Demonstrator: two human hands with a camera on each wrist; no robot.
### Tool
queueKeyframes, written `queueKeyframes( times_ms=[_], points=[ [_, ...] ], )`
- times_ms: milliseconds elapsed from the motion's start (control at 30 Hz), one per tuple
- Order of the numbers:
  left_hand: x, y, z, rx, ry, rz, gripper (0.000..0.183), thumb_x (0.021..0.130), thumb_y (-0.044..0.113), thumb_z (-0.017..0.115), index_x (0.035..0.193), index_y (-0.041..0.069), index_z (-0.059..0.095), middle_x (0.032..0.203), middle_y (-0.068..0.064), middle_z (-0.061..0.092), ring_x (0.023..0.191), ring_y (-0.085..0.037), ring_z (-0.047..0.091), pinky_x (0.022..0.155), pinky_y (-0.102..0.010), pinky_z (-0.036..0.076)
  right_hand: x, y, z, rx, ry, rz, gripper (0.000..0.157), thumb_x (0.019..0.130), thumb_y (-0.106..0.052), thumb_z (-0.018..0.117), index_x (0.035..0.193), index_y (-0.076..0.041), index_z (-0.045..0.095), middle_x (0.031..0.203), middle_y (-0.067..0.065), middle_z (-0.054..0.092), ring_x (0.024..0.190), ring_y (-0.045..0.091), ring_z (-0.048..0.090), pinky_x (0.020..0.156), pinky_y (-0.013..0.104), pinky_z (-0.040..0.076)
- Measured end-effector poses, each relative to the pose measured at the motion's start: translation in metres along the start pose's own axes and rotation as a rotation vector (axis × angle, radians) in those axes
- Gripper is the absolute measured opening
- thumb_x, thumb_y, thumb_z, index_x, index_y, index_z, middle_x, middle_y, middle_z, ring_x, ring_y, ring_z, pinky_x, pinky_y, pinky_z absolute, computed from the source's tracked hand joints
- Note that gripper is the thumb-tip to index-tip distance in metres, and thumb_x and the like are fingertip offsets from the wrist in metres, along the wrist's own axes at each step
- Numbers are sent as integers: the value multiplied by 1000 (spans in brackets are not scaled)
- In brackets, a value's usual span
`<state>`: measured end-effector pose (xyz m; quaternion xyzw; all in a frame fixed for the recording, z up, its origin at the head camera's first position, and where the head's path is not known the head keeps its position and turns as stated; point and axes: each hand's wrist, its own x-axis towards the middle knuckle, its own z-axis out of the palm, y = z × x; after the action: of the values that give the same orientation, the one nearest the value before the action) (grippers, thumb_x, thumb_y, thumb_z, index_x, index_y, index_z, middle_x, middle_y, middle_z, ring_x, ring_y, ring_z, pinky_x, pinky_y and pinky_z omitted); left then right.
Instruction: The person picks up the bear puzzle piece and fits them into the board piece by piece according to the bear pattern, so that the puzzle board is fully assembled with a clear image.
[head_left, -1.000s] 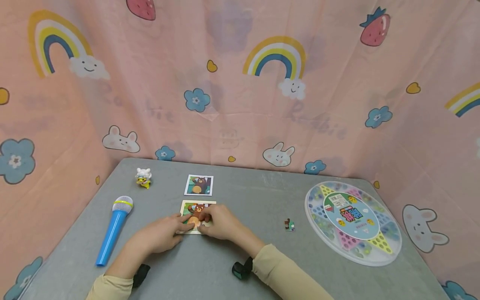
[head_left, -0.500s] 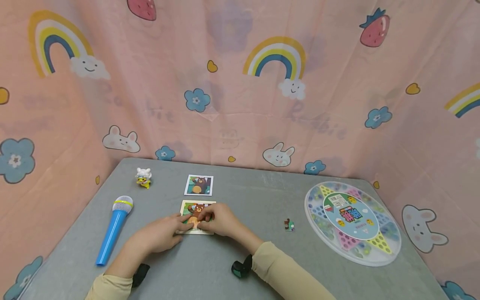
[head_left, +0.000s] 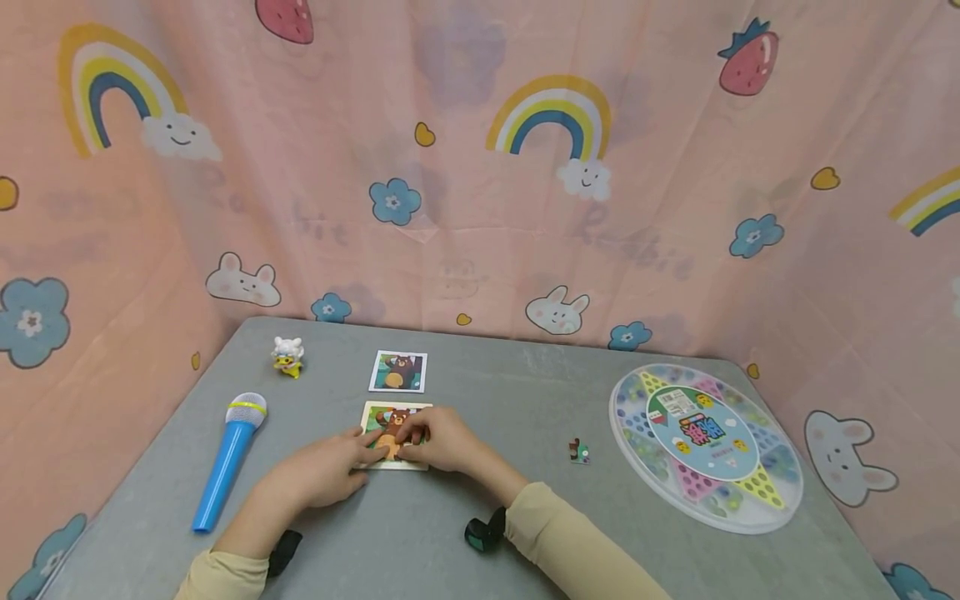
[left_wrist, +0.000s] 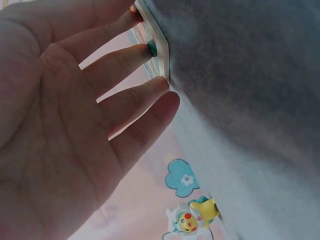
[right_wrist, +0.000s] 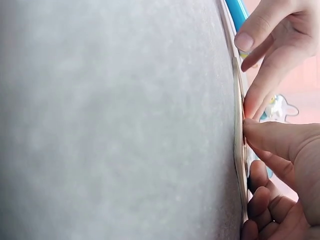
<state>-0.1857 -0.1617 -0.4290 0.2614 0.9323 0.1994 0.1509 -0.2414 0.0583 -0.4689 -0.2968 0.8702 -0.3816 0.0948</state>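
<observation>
A small framed bear jigsaw puzzle [head_left: 393, 419] lies flat on the grey table, partly covered by both hands. The left hand [head_left: 324, 470] rests extended fingertips on the puzzle's left part; in the left wrist view its fingers [left_wrist: 122, 62] reach the board's edge, spread and fairly straight. From the right, the right hand [head_left: 447, 442] holds thumb and index finger together low over the picture, pinching what looks like a thin puzzle piece [right_wrist: 244, 136], mostly hidden by the fingertips. Its other fingers curl beside the board. Just behind the puzzle lies a matching bear picture card [head_left: 397, 372].
A loose puzzle piece [head_left: 578, 451] lies right of the hands. Farther right is a round Chinese checkers board [head_left: 705, 446] with a clear cover. A blue toy microphone [head_left: 228, 462] and a small white-and-yellow figurine [head_left: 287, 357] stand at the left. A pink printed curtain [head_left: 480, 250] hangs behind.
The right hand's thumb and index finger shift very slightly on the puzzle. The left hand stays on the board, and the other objects keep their places.
</observation>
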Motion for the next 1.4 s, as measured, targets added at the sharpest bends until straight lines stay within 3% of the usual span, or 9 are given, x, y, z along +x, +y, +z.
queueKeyframes(
  times_ms=[467, 633, 800, 1000, 1200, 1400],
  points=[
    [1, 4, 2, -8, 11, -35, 39, 98, 6, 71, 137, 4, 72, 157, -22, 53, 148, -53, 43, 111, -69, 43, -1, -1, 1, -41, -3, 2, 5, 92, -14, 81, 93, -11, 79, 76, -8, 60, 67, 2, 49, 62, 20, 41],
    [1, 4, 3, -9, 3, -44, 41, 98, 8, 72, 139, 6, 71, 159, -19, 52, 148, -53, 42, 112, -69, 43, -6, -3, -6, -85, -49, -46, 12, 91, -14, 81, 102, -10, 79, 81, -6, 63, 68, 2, 49, 63, 18, 41],
    [2, 3, 4, -15, -2, -49, 41, 99, 8, 72, 139, 6, 71, 161, -18, 50, 149, -53, 41, 113, -70, 41, -18, -5, -17, -41, -70, -59, 24, 93, -14, 80, 116, -8, 78, 97, 5, 71, 79, 15, 58, 71, 22, 47],
    [2, 3, 3, -12, -4, -53, 41, 99, 9, 72, 140, 5, 70, 161, -20, 49, 149, -54, 39, 115, -70, 39, -43, 5, -38, -39, 11, -26, 28, 95, -15, 80, 121, -5, 75, 111, 9, 72, 98, 23, 63, 87, 35, 53],
    [1, -1, 3, 9, 14, -25, 42, 98, 5, 72, 140, 4, 69, 159, -23, 50, 148, -56, 40, 114, -69, 40, -77, 24, -71, -109, 148, 37, 30, 96, -15, 79, 123, -4, 73, 115, 11, 71, 104, 27, 64, 91, 50, 55],
    [2, -2, 6, 35, 26, 2, 42, 98, 5, 72, 140, 5, 70, 159, -22, 51, 147, -55, 42, 113, -69, 41, -122, 52, -102, -93, 263, 91, 31, 97, -17, 79, 124, -4, 74, 117, 13, 73, 103, 28, 64, 86, 42, 56]
  ],
)
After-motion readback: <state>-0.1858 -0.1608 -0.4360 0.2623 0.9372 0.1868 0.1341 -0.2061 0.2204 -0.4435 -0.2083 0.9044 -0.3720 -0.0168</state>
